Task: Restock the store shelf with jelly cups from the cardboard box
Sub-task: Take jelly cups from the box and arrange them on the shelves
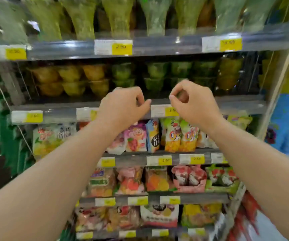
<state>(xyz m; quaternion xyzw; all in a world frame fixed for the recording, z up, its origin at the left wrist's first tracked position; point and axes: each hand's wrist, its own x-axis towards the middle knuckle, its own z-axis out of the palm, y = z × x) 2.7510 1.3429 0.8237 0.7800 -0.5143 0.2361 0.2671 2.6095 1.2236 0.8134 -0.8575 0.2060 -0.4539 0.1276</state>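
Both my hands are raised in front of the jelly cup shelf [236,103]. My left hand [124,106] has its fingers curled loosely and holds nothing. My right hand [192,101] is curled the same way, thumb near the fingertips, also empty. On the shelf behind them stand stacked jelly cups: orange and yellow cups [70,79] at the left, green cups [157,73] in the middle and right. A gap shows on the shelf just behind my hands. The cardboard box is not in view.
Above is a shelf of tall green packs [119,16] with yellow price tags [122,47]. Below are several shelves of colourful snack bags [180,134]. A green rack [4,119] stands at the left, a metal upright [279,80] at the right.
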